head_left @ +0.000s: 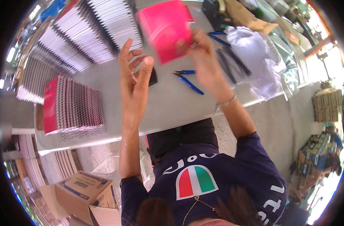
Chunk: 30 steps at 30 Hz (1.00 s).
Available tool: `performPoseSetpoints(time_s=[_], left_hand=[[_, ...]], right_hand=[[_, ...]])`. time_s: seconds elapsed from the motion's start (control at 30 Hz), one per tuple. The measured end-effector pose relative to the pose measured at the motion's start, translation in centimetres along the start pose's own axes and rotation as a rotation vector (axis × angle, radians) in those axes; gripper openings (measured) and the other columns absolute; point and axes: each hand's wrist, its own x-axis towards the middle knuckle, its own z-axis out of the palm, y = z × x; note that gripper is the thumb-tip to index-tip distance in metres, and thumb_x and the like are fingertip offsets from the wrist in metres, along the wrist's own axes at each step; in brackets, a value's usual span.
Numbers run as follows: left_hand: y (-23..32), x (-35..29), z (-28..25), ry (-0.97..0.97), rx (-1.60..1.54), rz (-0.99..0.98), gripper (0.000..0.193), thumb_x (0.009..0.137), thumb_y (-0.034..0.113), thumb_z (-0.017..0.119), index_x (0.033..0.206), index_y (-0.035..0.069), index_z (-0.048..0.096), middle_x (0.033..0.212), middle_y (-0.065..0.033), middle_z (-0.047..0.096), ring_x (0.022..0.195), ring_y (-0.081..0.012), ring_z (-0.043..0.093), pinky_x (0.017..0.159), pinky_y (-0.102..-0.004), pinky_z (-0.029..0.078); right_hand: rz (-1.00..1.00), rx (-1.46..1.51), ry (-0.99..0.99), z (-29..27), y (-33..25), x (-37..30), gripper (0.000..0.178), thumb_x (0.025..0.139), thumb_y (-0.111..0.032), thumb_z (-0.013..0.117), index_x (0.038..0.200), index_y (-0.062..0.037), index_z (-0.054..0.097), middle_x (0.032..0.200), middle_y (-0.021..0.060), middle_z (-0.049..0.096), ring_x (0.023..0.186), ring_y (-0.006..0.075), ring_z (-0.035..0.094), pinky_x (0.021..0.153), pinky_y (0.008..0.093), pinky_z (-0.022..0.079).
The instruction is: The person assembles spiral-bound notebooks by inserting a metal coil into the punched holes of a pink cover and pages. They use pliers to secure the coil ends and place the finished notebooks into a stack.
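While the right hand [202, 52] pinches a pink notebook [165, 28] by its lower edge only, lifted over the grey table [168, 105], I judge the grip as thin: the book looks blurred, so it could swing and slip out. My left hand [136, 75] is spread wide, holding nothing, near but not touching the book. If dropped, the notebook may land on the blue pliers [189, 81] or black spiral coils [232, 64] below, or knock the red-cover stack [72, 107] at left.
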Motion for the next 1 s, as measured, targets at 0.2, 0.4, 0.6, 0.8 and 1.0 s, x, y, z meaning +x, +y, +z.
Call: performPoseSetpoints(time_s=[0.2,0.4,0.6,0.8,1.0], left_hand=[[-1.8,-0.9,-3.5,-0.209,0.239,0.048,0.013,0.100,0.008,0.053,0.111,0.003,0.054,0.094,-0.0047,0.055,0.087,-0.0112,0.053,0.077,-0.0289,0.041],[-0.8,-3.7,-6.2,-0.477,1.002,0.248,0.023,0.090,0.001,0.056,0.111,0.009,0.055,0.102,-0.0041,0.058,0.102,-0.0239,0.056,0.097,-0.0476,0.036],[-2.4,-6.0,-5.5,-0.403,1.234,0.203,0.023,0.093,0.010,0.056,0.116,0.014,0.056,0.113,-0.0017,0.055,0.117,-0.0226,0.051,0.115,-0.0591,0.012],[-4.2,-7.6,-3.9,-0.100,1.286,0.273,0.037,0.081,0.039,0.075,0.106,0.016,0.060,0.124,-0.0040,0.046,0.123,-0.0287,0.042,0.109,-0.0688,0.015],[-6.6,-7.5,-3.3,0.065,1.049,0.287,0.047,0.069,0.049,0.083,0.092,0.014,0.063,0.124,-0.0044,0.045,0.120,-0.0313,0.040,0.101,-0.0640,0.025]], right_hand=[[0.118,-0.815,0.035,-8.3,-3.2,-3.0,0.035,0.089,-0.020,0.071,0.116,-0.0041,0.057,0.107,0.0130,0.062,0.095,0.0215,0.063,0.083,0.0339,0.051],[0.302,-1.726,0.368,-23.5,-3.1,-6.3,0.032,0.084,-0.032,0.072,0.107,-0.0091,0.070,0.098,0.0164,0.069,0.085,0.0347,0.067,0.076,0.0426,0.051],[0.130,-1.551,0.607,-24.4,-4.2,-5.7,0.027,0.081,-0.029,0.075,0.097,-0.0079,0.076,0.088,0.0133,0.072,0.078,0.0277,0.068,0.076,0.0374,0.051],[0.075,-0.889,0.516,-20.5,-6.5,-4.2,0.018,0.091,-0.014,0.069,0.107,-0.0052,0.073,0.095,0.0071,0.068,0.082,0.0143,0.065,0.079,0.0279,0.052],[-0.063,-0.279,0.297,-9.2,-6.5,-3.8,0.040,0.094,-0.005,0.063,0.131,-0.0030,0.049,0.107,0.0122,0.061,0.093,0.0207,0.064,0.088,0.0309,0.053]])
